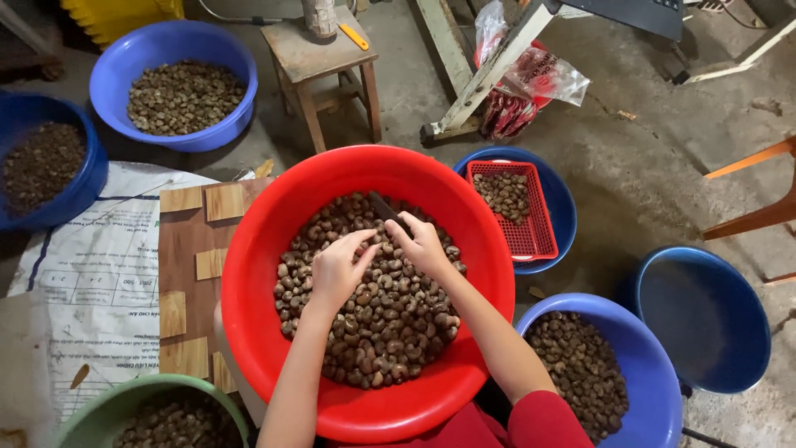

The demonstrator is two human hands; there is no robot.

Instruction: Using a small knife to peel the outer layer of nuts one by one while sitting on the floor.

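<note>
A big red basin [257, 274] sits in front of me, filled with brown nuts [390, 323]. My left hand [336, 270] rests on the nuts with its fingers pinched on one of them. My right hand [421, 242] is closed around a small dark knife [386, 209], whose blade points up and to the left. The two hands nearly touch over the middle of the heap.
Blue basins of nuts stand at the far left [99, 178], back left [178, 137] and lower right [638, 348]; another blue basin [705, 315] is at the right. A red basket [535, 236] sits in a blue bowl. A wooden stool [319, 62] and green basin [124, 406] are nearby.
</note>
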